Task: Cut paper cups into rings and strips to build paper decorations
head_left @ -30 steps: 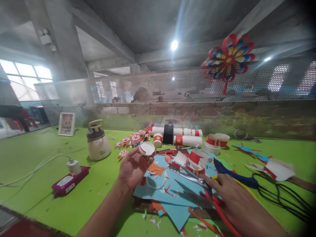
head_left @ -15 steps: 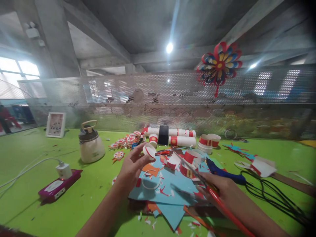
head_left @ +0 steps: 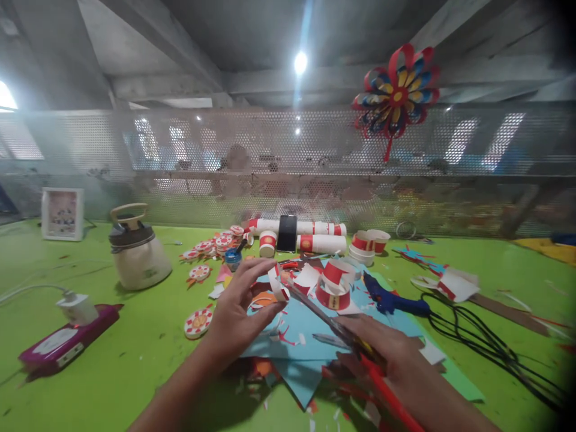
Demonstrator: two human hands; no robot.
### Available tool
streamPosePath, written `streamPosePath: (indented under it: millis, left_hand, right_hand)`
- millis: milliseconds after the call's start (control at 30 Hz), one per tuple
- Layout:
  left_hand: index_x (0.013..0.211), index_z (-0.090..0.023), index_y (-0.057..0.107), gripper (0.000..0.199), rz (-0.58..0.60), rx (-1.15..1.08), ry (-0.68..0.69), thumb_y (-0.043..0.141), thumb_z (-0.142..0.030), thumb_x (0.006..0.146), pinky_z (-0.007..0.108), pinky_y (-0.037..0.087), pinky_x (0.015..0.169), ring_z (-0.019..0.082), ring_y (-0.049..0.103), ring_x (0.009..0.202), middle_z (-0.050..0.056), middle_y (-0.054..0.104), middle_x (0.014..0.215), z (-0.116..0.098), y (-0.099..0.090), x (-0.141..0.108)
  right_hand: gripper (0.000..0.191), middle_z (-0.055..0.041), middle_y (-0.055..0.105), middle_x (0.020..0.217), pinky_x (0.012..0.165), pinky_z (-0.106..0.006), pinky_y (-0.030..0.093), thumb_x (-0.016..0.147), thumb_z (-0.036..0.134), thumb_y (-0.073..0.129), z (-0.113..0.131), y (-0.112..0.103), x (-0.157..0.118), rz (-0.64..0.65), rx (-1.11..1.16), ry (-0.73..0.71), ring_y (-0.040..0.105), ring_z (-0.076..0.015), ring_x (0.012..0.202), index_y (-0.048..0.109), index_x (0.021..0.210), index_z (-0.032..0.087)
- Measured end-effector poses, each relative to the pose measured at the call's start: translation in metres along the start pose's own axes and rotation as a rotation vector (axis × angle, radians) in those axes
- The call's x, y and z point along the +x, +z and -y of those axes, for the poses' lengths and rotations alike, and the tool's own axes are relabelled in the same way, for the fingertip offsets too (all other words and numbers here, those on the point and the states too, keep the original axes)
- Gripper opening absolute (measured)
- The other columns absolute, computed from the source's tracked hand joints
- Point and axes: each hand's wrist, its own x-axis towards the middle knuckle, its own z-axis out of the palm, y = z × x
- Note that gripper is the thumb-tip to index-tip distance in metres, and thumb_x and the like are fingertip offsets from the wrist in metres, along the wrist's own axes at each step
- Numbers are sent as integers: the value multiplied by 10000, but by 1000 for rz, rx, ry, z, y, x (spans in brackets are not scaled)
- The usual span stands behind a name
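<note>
In my left hand (head_left: 240,306) is a cut paper cup bottom (head_left: 279,283), white with a red rim, gripped between thumb and fingers. My right hand (head_left: 382,348) is closed on red-handled scissors (head_left: 321,312), whose blades point up and left towards the cup piece; the tips appear to reach its edge. Beneath both hands lie light-blue paper sheets (head_left: 288,342) strewn with red, white and orange scraps. Cut red-and-white cup pieces (head_left: 333,294) sit just beyond the scissors. A blue glue gun (head_left: 396,300) lies right of them.
A phone (head_left: 287,234) leans on stacked paper cups (head_left: 321,243) at the back. Left are decorated round discs (head_left: 198,322), a jug (head_left: 139,255), a purple power strip (head_left: 72,339) and a framed picture (head_left: 62,213). A black cable (head_left: 486,342) coils at right; a perforated screen (head_left: 252,150) stands behind.
My left hand has turned the cup piece from face-on to edge-on. The scissors have come closer, their tips now beside it. The view has shifted right and down.
</note>
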Motion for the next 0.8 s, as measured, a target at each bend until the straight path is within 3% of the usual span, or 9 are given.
streamPosePath:
  millis: [167, 367, 467, 567, 800]
  left_hand:
    - [1249, -263, 514, 502, 19, 124, 32, 640, -118, 786, 342, 499, 967, 221, 451, 1199, 74, 427, 1237, -5, 1, -1]
    - [1244, -249, 501, 494, -53, 357, 115, 628, -120, 785, 349, 554, 880, 214, 493, 1122, 76, 436, 1211, -3, 0, -2]
    - [1254, -238, 488, 500, -82, 476, 136, 617, -116, 786, 373, 558, 862, 209, 519, 1068, 85, 438, 1212, -2, 0, -3]
    - [1259, -227, 477, 507, -88, 564, 161, 611, -113, 784, 419, 534, 898, 213, 518, 1057, 90, 448, 1206, -1, -1, -4]
    - [1243, -216, 469, 491, -160, 705, 219, 606, -111, 784, 439, 523, 878, 229, 508, 1053, 93, 469, 1184, -1, 1, -2]
  right_hand:
    - [335, -68, 673, 1006, 787, -348, 512, 879, 363, 554, -1, 3, -1, -8, -133, -37, 627, -224, 936, 584, 1187, 235]
    - [360, -100, 660, 926, 633, -313, 542, 869, 341, 563, -2, 4, -5, -160, -313, -164, 655, -223, 805, 559, 1195, 186]
    - [371, -106, 625, 860, 585, -324, 549, 851, 221, 517, -7, 5, -6, -216, -370, -236, 644, -216, 720, 536, 1213, 137]
    - [489, -116, 591, 884, 617, -350, 551, 798, 116, 492, -13, 8, -8, -230, -419, -261, 629, -224, 752, 470, 1286, 108]
    - [520, -125, 550, 941, 649, -363, 532, 801, 109, 463, -14, 16, -14, -251, -458, -224, 594, -237, 801, 426, 1319, 128]
